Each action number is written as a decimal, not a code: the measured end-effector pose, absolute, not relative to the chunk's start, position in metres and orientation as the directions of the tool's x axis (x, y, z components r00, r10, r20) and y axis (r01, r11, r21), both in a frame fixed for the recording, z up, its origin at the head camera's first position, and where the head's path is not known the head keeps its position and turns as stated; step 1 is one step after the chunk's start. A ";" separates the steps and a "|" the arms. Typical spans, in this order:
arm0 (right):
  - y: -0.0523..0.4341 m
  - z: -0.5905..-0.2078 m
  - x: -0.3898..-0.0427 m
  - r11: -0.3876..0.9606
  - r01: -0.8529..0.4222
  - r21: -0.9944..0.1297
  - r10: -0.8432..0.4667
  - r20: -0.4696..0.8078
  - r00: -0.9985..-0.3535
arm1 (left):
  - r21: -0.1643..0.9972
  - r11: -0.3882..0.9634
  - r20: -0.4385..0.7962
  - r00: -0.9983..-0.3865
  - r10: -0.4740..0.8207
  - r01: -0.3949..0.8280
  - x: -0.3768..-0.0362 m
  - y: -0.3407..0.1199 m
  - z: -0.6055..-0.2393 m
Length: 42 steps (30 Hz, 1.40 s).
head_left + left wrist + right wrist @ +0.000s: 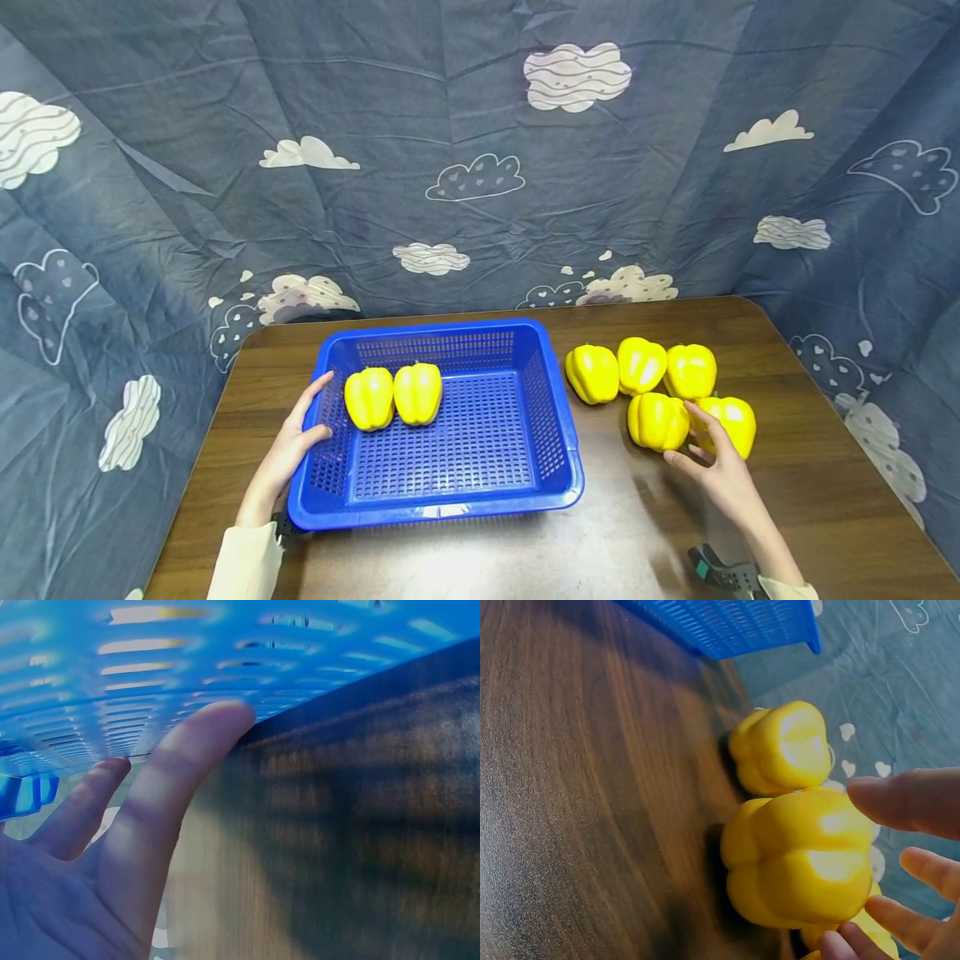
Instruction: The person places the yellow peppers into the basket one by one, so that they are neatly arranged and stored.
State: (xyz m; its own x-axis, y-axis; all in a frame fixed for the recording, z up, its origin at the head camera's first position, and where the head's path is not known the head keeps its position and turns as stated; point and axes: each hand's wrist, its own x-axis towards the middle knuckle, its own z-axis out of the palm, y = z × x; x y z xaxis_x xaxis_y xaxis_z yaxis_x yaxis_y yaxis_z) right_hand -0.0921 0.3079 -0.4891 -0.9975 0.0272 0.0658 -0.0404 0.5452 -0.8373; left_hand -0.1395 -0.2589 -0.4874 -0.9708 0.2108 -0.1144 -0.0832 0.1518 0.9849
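My left hand [283, 446] holds the left side of a blue plastic basket [510, 506], thumb and a finger at its rim. In the left wrist view, more fingers [161, 795] lie along the outside of the slotted wall. Two yellow bell peppers [369, 400] sit side by side in the basket's left part. My right hand [720, 471] is at a front yellow bell pepper [654, 421] on the table, fingers spread, thumb tip and fingertips right at its edge. Another bell pepper [738, 423] lies partly hidden behind this hand.
Three more yellow bell peppers [592, 375] stand in a back row right of the basket. The brown wooden table [817, 500] has rounded back corners. A dark blue curtain [480, 242] with cloud prints hangs behind it and at both sides.
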 end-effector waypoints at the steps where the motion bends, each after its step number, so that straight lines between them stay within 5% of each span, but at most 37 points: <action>1: 0.308 -0.490 -0.093 0.540 -0.039 -0.841 0.026 0.064 -0.998 | 0.985 0.151 -0.113 -0.971 0.212 -0.081 -0.140 -0.259 -0.488; 13: 0.307 -0.503 -0.106 0.541 -0.085 -0.837 -0.019 0.089 -0.996 | 0.984 0.152 -0.121 -0.971 0.206 -0.091 -0.140 -0.258 -0.488; 42: 0.295 -0.513 -0.115 0.635 0.008 -0.772 0.124 0.091 -0.988 | 0.986 0.156 -0.085 -0.973 0.214 -0.052 -0.140 -0.259 -0.490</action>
